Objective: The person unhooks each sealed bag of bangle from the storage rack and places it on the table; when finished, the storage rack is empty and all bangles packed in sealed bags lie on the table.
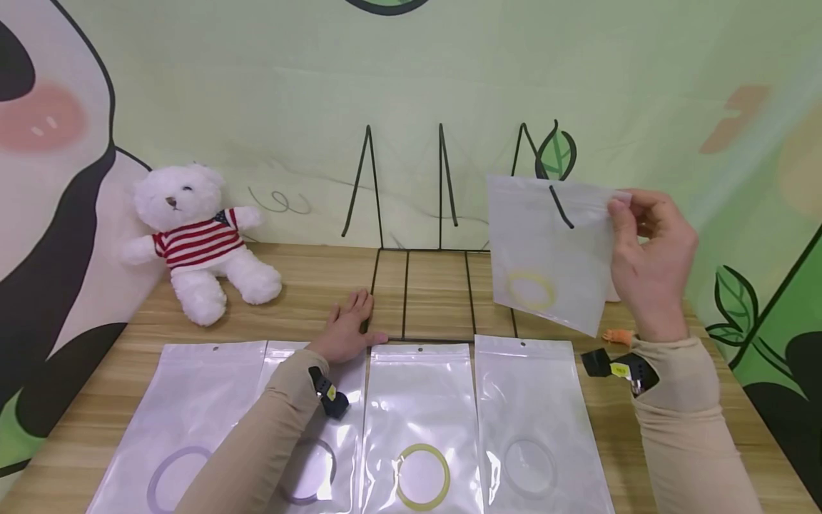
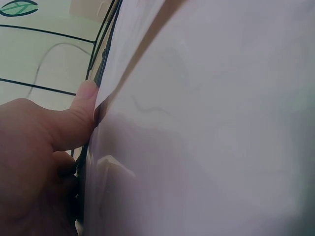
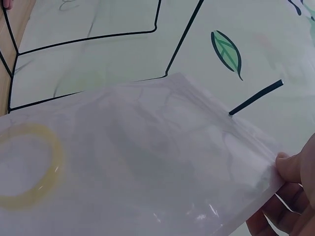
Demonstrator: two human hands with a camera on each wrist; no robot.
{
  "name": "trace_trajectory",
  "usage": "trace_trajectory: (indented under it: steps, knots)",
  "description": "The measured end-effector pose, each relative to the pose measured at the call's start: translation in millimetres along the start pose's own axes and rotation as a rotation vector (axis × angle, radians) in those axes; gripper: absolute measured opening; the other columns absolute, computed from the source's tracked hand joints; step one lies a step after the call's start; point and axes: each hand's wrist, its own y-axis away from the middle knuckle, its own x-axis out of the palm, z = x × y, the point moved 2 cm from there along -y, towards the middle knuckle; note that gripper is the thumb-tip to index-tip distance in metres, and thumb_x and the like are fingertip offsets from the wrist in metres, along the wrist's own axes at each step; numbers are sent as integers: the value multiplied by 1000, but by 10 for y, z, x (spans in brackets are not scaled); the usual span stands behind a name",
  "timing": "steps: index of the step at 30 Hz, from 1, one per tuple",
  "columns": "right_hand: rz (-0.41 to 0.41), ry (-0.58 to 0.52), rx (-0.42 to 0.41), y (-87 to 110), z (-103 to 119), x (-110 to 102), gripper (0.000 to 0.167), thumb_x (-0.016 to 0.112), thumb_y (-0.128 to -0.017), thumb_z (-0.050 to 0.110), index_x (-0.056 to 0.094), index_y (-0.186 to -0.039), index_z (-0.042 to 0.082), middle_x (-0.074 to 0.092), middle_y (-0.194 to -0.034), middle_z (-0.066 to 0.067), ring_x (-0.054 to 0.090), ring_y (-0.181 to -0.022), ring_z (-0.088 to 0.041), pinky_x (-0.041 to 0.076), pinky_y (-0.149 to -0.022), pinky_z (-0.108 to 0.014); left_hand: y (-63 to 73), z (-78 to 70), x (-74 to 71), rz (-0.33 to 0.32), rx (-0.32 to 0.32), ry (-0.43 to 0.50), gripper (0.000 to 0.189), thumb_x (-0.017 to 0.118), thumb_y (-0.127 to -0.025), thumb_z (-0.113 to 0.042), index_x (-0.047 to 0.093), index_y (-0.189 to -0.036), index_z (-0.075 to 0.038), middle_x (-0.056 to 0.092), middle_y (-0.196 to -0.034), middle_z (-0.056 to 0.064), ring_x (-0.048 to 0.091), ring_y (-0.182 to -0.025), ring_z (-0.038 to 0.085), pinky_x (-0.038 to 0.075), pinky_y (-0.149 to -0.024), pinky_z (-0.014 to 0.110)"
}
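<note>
A wire display rack [image 1: 406, 300] with upright hooked prongs stands on the wooden table. Its right prong [image 1: 561, 208] pokes through the top of a frosted zip bag [image 1: 533, 228], which hangs there at a tilt. Inside that bag a yellow ring [image 3: 56, 167] shows through. My right hand [image 1: 655, 250] pinches the bag's upper right corner between thumb and fingers. At the rack's front left corner, my left hand [image 1: 343, 330] rests with its fingers extended on the base wire and its thumb along the front bar; the left wrist view partly hides those fingers.
Several flat zip bags lie along the front, including ones with a yellow ring [image 1: 447, 477], a clear ring [image 1: 554, 467] and a purplish ring [image 1: 151, 492]. A white teddy bear [image 1: 199, 246] sits at the left. A small orange object [image 1: 618, 336] lies by the right wrist.
</note>
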Motion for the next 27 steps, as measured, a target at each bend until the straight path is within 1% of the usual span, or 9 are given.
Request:
trace_trajectory:
  steps: [6, 13, 20, 27]
  knots:
    - [-12, -21, 0, 23, -6, -38, 25, 64, -94, 15, 66, -107, -6, 57, -85, 13, 54, -76, -5, 42, -71, -19, -6, 2, 8, 2, -1, 8, 88, 61, -95, -38, 10, -152, 6, -3, -160, 18, -8, -147, 32, -10, -115, 52]
    - [-23, -34, -23, 63, 15, -83, 28, 64, -94, 18, 66, -106, -7, 57, -85, 13, 54, -75, -7, 43, -70, -20, -16, 7, 13, -2, -5, 4, 88, 61, -95, -38, 11, -152, 5, -2, -160, 18, -8, -147, 32, -10, -115, 52]
    - [-45, -35, -36, 88, 36, -105, 25, 66, -93, 15, 67, -104, -7, 58, -84, 12, 54, -74, -5, 42, -70, -19, -15, 11, 4, -4, 2, -6, 89, 61, -94, -39, 10, -151, 6, -2, -160, 20, -7, -147, 34, -8, -115, 53]
    - [-33, -21, -52, 121, 72, -139, 25, 65, -93, 14, 67, -103, -8, 58, -83, 12, 54, -72, -4, 42, -69, -19, -7, 13, 3, -11, 10, 2, 88, 61, -95, -37, 11, -151, 8, -1, -159, 21, -7, -146, 35, -9, -115, 54]
